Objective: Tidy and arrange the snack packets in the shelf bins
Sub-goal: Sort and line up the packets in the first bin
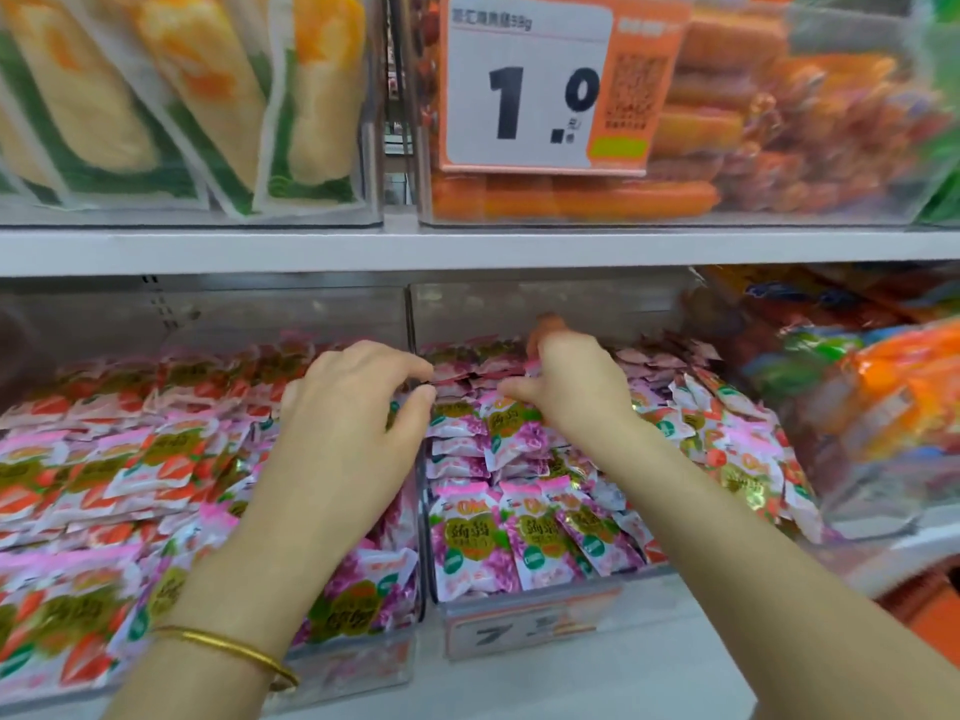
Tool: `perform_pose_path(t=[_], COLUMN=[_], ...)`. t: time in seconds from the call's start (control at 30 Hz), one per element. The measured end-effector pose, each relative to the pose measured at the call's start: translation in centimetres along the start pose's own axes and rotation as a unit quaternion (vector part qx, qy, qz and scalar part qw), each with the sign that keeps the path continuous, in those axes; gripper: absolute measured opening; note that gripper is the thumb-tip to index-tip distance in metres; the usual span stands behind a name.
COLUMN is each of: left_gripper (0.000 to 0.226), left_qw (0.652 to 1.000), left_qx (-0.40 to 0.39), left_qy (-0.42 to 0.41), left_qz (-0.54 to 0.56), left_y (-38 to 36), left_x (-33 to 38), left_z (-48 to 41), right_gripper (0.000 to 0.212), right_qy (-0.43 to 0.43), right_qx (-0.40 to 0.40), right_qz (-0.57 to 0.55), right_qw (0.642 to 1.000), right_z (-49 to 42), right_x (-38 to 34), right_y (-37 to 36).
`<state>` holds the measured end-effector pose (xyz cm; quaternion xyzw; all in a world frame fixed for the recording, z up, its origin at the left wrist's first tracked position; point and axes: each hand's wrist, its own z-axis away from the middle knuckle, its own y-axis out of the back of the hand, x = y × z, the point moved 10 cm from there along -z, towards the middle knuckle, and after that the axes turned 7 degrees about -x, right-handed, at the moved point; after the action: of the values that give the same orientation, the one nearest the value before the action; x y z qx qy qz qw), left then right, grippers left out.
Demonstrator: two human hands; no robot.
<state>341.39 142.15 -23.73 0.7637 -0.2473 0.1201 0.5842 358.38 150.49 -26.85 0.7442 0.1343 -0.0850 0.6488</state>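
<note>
Two packet bins; left fingers curl loosely, empty; right fingers, grip cannot be told.

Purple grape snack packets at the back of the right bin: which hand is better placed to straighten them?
Likely right hand: its fingers touch the purple grape snack packets; left hand is at the clear divider.

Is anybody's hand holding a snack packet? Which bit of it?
Hard to tell. The right hand digs into the pink packets near their tops, no clear grip shown. The left hand curls over the bin divider, nothing visible in it.
</note>
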Motion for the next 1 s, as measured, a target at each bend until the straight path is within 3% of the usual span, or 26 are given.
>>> perform_pose_path(t=[0.13, 0.27, 0.6, 0.73, 0.9, 1.0], left_gripper=[0.023, 0.022, 0.021, 0.022, 0.022, 0.022], left_qw=[1.000, 1.000, 0.999, 0.999, 0.999, 0.999], left_qx=[0.010, 0.021, 0.021, 0.013, 0.009, 0.005], left_qy=[0.006, -0.003, -0.032, -0.040, -0.037, -0.034], left_qz=[0.006, 0.012, 0.028, 0.016, 0.016, 0.017], left_y=[0.1, 0.3, 0.1, -0.2, -0.3, -0.4], left_x=[0.2, 0.7, 1.8, 2.0, 2.0, 2.0], left_z=[0.1, 0.2, 0.5, 0.4, 0.4, 0.4], right_gripper=[0.039, 0.032, 0.042, 0.016, 0.026, 0.031], right_qy=[-0.059, -0.091, -0.053, -0.001, 0.116, 0.155], right_qx=[-0.008, -0.014, -0.105, -0.057, -0.182, -0.186], right_qz=[-0.143, -0.217, -0.081, -0.010, 0.079, 0.135], right_qw=[0.988, 0.972, 0.990, 0.998, 0.973, 0.961], right_z=[0.0, 0.8, 1.0, 2.2, 4.3, 4.5], right_x=[3.5, 6.3, 4.9, 5.0, 3.4, 2.8], right_y=[1.1, 2.2, -0.5, 1.3, -1.8, -3.5])
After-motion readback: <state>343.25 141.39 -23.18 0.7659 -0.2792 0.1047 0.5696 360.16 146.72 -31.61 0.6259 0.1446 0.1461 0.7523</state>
